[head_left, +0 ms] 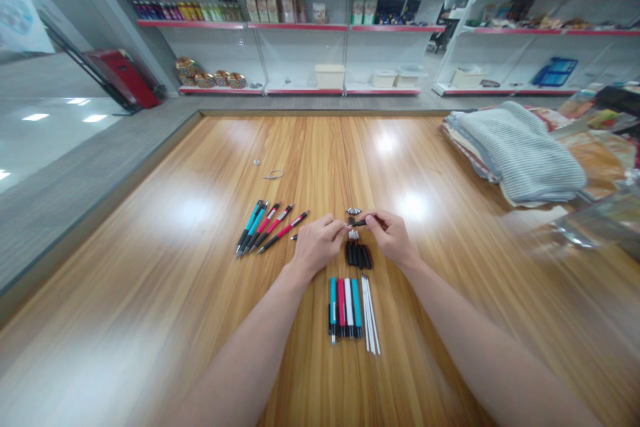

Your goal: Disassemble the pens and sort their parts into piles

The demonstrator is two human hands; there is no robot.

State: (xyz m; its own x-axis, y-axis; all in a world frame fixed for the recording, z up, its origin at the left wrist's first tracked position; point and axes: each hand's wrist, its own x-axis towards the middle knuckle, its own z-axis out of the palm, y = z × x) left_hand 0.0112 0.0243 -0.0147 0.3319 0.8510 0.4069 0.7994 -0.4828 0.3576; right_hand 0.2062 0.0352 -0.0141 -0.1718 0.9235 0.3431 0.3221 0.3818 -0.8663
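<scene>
Head view shows both hands meeting at lower centre of the wooden worktop [165,293]. Fingers [373,219] of the right hand [393,237] pinch a small black pen part [358,222] narrowly, while fingertips [345,228] of the left hand [319,245] sit just beside it, their hold too small to tell; a steady tip pinch suits a part this small. Black pen sections [358,255] lie just below, with pens [270,227] left, and coloured barrels [343,307] and white refills [370,313] lower down.

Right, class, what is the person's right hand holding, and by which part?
The right hand pinches a small black pen part by its right end, between thumb and forefinger.
</scene>
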